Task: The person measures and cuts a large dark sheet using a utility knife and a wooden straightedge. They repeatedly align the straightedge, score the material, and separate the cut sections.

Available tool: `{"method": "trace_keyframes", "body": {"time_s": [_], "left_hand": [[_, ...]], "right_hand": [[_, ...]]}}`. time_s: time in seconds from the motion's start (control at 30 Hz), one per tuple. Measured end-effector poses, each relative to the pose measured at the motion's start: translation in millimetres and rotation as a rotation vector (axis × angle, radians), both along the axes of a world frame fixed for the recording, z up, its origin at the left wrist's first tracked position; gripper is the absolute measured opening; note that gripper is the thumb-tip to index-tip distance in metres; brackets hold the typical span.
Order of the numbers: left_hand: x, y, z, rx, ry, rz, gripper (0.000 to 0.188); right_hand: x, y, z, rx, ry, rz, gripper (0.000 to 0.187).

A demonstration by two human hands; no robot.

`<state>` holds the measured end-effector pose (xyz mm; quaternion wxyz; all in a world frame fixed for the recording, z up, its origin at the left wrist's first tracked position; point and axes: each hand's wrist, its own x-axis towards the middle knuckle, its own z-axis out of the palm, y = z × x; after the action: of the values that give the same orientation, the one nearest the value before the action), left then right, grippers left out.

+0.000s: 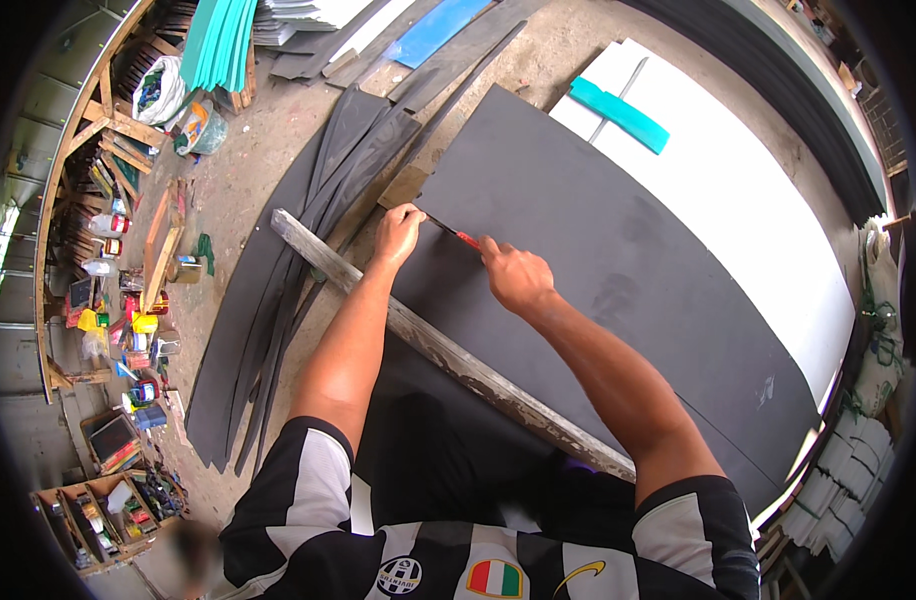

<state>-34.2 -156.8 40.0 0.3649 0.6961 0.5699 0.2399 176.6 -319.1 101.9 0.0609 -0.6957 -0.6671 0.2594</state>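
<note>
A large black sheet (598, 260) lies in front of me, with a thin straight line running along it toward the lower right. My right hand (518, 275) is closed around a slim red-handled knife (466, 240). Its thin dark blade points up and left to the sheet's left edge. At that edge my left hand (399, 235) is closed, fingertips pinching the sheet's border close to the blade tip. Beneath my left forearm passes a long weathered wooden plank (458, 365), lying across the near side of the sheet.
White sheets (738, 210) lie beyond the black one, with a green strip (620, 115) on top. Long black offcuts (278, 300) are piled at the left. Paint cans (143, 305), a bucket (206, 130) and a wooden crate (98, 520) stand farther left. Stacked green sheets (218, 45) are at the back.
</note>
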Motion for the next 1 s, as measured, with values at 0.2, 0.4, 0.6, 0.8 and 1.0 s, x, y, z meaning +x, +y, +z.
{"method": "trace_keyframes", "body": {"time_s": [0.2, 0.4, 0.6, 0.8, 1.0], "left_hand": [[-12, 7, -10, -0.019, -0.098, -0.033, 0.027], [-6, 5, 15, -0.034, 0.068, -0.209, 0.026], [30, -7, 54, 0.204, 0.727, -0.56, 0.04], [108, -79, 26, 0.032, 0.758, -0.885, 0.066], [94, -114, 30, 0.257, 0.7, -0.88, 0.059]], "right_hand": [[6, -5, 6, -0.104, -0.14, 0.121, 0.033], [88, -101, -4, -0.233, -0.271, 0.143, 0.034], [139, -176, 18, -0.037, -0.139, -0.014, 0.031], [117, -182, 3, 0.111, -0.076, -0.155, 0.031], [89, -173, 4, 0.093, -0.012, -0.157, 0.03]]}}
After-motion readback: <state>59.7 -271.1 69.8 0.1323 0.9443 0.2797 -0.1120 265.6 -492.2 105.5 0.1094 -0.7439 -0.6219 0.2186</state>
